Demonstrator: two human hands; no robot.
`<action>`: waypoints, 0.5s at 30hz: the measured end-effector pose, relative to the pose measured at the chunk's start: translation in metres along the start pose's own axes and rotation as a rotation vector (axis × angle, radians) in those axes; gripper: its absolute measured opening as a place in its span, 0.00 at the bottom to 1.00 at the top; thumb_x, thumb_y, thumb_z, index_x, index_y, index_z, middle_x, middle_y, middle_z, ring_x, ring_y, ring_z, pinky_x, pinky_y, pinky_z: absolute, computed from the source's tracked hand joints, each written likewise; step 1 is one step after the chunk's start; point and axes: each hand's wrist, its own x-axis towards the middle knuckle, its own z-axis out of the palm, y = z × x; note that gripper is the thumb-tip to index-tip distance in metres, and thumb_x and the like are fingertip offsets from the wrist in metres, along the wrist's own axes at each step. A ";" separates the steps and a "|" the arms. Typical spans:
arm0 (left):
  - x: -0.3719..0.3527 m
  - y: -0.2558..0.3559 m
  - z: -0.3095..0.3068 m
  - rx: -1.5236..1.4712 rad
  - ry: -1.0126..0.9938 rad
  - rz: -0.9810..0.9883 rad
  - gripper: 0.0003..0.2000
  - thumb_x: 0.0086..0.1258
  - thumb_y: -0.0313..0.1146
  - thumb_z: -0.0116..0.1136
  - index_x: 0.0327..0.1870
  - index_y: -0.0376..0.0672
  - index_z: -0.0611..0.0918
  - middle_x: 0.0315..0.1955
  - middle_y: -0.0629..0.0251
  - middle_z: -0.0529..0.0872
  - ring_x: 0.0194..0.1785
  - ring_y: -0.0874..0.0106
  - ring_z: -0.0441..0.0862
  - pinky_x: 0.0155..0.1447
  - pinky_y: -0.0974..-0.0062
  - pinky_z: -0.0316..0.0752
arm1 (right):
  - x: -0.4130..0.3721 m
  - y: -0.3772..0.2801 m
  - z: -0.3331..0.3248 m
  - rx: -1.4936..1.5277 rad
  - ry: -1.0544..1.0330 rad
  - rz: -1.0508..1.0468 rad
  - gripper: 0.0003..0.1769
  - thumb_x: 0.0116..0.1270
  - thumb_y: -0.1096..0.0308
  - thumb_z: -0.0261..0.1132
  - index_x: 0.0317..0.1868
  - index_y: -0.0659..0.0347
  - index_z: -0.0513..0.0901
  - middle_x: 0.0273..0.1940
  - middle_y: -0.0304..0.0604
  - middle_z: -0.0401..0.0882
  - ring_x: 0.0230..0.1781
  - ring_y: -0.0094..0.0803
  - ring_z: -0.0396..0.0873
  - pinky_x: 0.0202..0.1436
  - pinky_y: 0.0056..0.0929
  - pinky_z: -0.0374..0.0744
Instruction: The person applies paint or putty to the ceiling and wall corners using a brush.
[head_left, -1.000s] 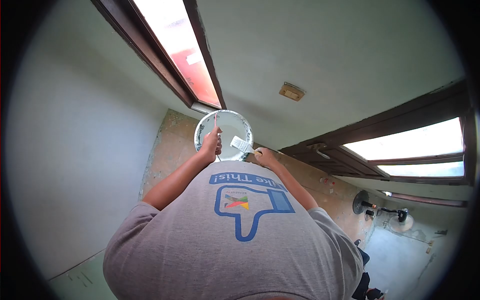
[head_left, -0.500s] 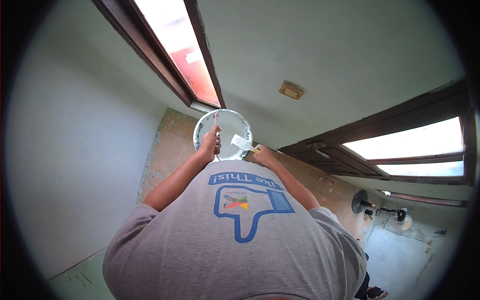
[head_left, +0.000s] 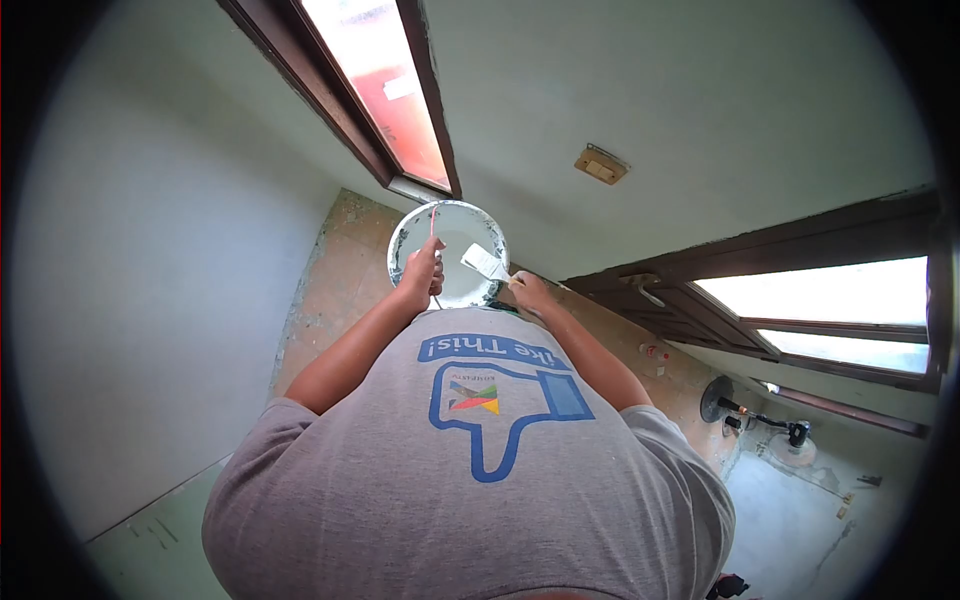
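Slightly up the view, the bucket (head_left: 463, 222) and brush (head_left: 491, 267) had moved; the left hand (head_left: 424, 274) clenched the handle (head_left: 433, 218), the right hand (head_left: 530, 292) grasped the brush, its bristles (head_left: 475, 258) over the bucket.

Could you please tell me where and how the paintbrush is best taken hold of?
I'd take the paintbrush by its narrow handle, from the person's right, as the right hand does: its wide, white bristles point left over the bucket, so the handle faces outward.
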 end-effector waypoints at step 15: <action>-0.002 0.000 -0.006 -0.005 -0.023 0.002 0.17 0.66 0.44 0.58 0.21 0.56 0.62 0.13 0.82 0.56 0.12 0.83 0.49 0.18 0.77 0.43 | -0.007 -0.020 -0.009 -0.097 -0.041 0.024 0.19 0.68 0.56 0.54 0.45 0.59 0.84 0.49 0.59 0.84 0.53 0.56 0.81 0.56 0.49 0.78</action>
